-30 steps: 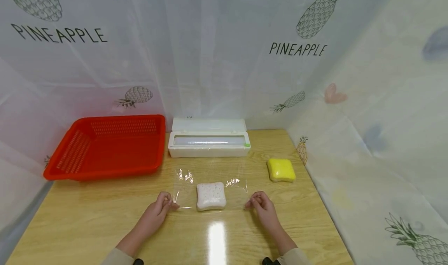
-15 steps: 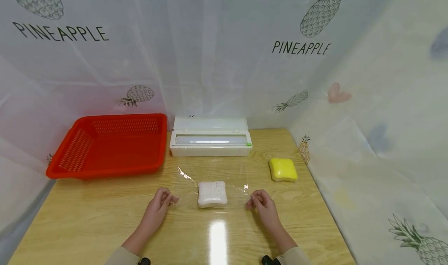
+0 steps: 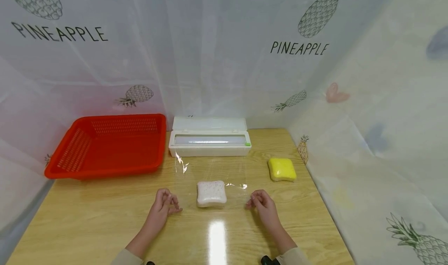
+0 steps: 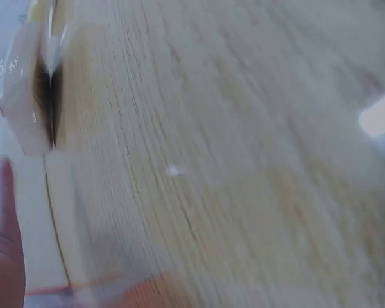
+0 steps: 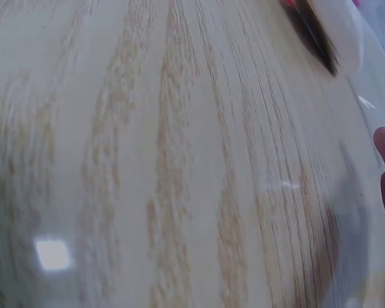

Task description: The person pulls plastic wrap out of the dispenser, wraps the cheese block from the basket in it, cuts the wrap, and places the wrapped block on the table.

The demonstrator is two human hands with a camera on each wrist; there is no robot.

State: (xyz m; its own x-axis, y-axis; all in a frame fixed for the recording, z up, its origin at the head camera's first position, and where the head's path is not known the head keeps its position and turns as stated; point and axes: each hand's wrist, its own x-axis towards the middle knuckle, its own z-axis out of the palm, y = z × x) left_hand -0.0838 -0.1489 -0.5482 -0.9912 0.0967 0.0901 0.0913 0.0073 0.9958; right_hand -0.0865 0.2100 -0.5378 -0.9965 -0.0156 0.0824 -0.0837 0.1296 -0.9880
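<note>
A white, speckled, pillow-shaped block [image 3: 211, 193] sits on the table in front of me, also visible in the left wrist view as a pale block [image 4: 24, 96]. Clear plastic wrap [image 3: 182, 168] stretches around it, from near the wrap box toward my hands, its creases shining. My right hand [image 3: 263, 206] pinches the wrap's near right corner between thumb and fingers. At the near left corner, my left hand [image 3: 161, 208] has its fingers loosely spread, with one finger [image 4: 6, 199] reaching straight out in the left wrist view.
A white wrap box [image 3: 210, 151] with its lid raised stands at the back, a film roll inside. To its left is a red plastic basket [image 3: 105, 175]. A yellow pillow-shaped block [image 3: 282, 169] lies at right. A printed curtain [image 3: 217, 63] hangs behind the table [image 3: 105, 214].
My left hand's fingers have loosened and spread from their pinch at the wrap's corner. The wrap's creases have shifted at the left. The right hand stays nearly still, and the white block is in place.
</note>
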